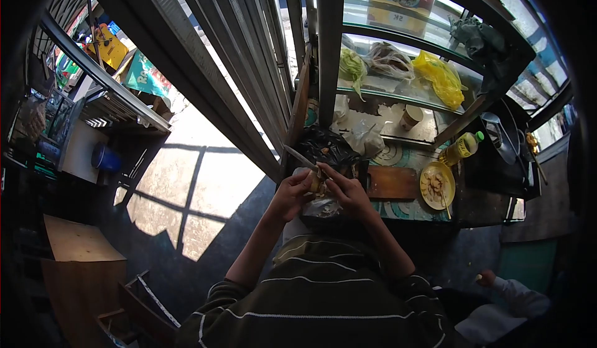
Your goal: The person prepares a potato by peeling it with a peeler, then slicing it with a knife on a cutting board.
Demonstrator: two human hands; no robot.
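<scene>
In the head view my left hand (294, 194) is closed, its fingertips around a small yellowish-brown piece of food (319, 184) whose kind I cannot tell. My right hand (347, 190) grips a knife (300, 156); the blade points up and to the left, past my left fingers. Both hands meet close in front of my body. Below them lies a clear plastic bag (323, 207) with pale scraps showing around it. A black plastic bag (324, 144) is bunched just beyond the knife.
Right of my hands are a wooden cutting board (392, 183), a yellow plate (437, 186) of food, an oil bottle (461, 149) and a paper cup (411, 118). A glass case (404, 87) holds bagged produce. Metal bars stand at left. A person's hand (485, 278) shows lower right.
</scene>
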